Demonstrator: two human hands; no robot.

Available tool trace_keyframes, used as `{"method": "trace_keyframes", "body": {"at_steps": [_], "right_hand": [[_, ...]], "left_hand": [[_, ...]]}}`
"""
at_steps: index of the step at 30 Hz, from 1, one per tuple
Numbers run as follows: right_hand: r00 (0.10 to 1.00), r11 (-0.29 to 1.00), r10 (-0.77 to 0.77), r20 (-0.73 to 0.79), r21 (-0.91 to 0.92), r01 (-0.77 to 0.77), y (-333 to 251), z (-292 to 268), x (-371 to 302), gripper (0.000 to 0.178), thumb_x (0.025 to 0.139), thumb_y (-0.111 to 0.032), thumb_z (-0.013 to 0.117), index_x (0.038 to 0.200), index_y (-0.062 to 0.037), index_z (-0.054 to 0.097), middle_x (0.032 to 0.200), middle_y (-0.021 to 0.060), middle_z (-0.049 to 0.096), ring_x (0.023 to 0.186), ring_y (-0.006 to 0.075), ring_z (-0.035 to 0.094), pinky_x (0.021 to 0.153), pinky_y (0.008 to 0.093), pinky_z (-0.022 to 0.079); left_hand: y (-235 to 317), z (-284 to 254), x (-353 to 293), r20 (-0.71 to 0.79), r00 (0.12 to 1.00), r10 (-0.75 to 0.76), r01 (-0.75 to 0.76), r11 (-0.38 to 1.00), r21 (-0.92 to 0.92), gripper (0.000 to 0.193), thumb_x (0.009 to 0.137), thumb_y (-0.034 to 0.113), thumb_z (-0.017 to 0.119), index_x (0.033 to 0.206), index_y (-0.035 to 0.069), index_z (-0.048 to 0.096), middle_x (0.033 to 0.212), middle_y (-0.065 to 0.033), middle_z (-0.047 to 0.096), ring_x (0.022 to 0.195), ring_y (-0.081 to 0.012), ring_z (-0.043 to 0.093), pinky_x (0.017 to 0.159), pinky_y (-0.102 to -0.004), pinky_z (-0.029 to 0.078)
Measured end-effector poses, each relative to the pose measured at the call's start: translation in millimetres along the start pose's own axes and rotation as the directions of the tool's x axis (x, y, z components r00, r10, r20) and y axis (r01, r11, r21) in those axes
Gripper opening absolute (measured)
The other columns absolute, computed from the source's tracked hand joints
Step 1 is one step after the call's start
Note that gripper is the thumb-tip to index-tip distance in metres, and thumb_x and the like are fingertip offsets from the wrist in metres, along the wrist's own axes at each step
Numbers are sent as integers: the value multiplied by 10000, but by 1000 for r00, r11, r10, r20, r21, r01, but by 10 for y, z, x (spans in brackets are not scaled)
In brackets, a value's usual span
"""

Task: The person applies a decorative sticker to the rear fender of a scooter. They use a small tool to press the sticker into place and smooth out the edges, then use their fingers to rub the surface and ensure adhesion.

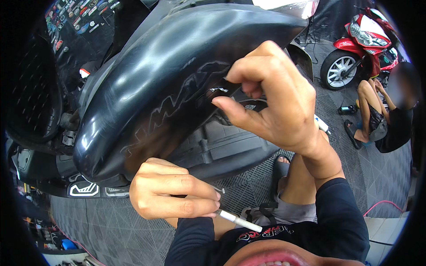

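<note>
A glossy black panel (146, 75) in the upper centre bears faint outlined lettering (183, 95), the left hand (171, 190) clamped on a white tool (239, 221), the right hand (279, 99) with fingertips apart.

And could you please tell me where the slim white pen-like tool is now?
In the head view, the pen-like tool is low near the middle, held in the left hand, its white end in front of the dark shirt.

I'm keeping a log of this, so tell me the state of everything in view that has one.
Left hand: closed on the pen-like tool
Pen-like tool: held, tilted
Right hand: thumb and forefinger apart
Black panel: glossy, faintly marked
Red-and-white scooter: upright
Other person: low down, knees bent
</note>
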State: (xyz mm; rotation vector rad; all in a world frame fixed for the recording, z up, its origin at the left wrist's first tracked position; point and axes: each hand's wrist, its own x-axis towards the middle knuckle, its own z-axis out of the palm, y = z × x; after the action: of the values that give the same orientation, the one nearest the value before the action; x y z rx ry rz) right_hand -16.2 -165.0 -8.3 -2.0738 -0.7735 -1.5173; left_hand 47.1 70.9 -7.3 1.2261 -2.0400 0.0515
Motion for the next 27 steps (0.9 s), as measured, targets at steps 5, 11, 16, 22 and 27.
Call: {"method": "trace_keyframes", "body": {"at_steps": [5,11,16,22,27], "right_hand": [[998,993,-66,3,-100,66,-9,97,-29,270,756,49,835,951,-1,655,789,83,621,638,181,590,562,287,497],[997,982,-42,-69,-185,29,-19,128,-81,209,722,-18,764,884,-23,632,789,85,606,685,247,619,583,335,521],[999,985,-2,-36,-174,-4,-119,122,-98,137,768,-148,639,792,-21,593,790,103,625,753,256,653,604,357,549],[978,977,-47,-203,-214,3,-95,252,-147,155,756,-150,636,749,-7,578,735,99,554,701,232,581,561,333,508],[974,981,-46,-222,-194,2,-98,269,-146,159,750,-143,643,718,-1,579,708,98,558,693,231,569,568,332,503]], "left_hand": [[-2,-5,-21,-10,1000,-5,5,1000,-1,142,773,131,817,864,29,779,856,-96,749,568,-98,666,455,-188,489],[-94,-11,53,8,998,62,-62,998,24,182,750,157,846,879,41,793,865,-89,763,497,-60,588,408,-173,402],[-91,-20,-70,92,994,66,-72,996,56,190,746,197,846,879,68,805,807,-49,760,420,-39,493,372,-183,295],[-1,39,-84,72,997,-38,28,990,135,208,817,254,839,847,67,753,771,-83,721,494,-131,599,438,-220,395],[-4,35,-82,61,996,-67,55,983,178,207,810,262,844,852,80,755,753,-76,707,491,-136,616,427,-220,411]]}}
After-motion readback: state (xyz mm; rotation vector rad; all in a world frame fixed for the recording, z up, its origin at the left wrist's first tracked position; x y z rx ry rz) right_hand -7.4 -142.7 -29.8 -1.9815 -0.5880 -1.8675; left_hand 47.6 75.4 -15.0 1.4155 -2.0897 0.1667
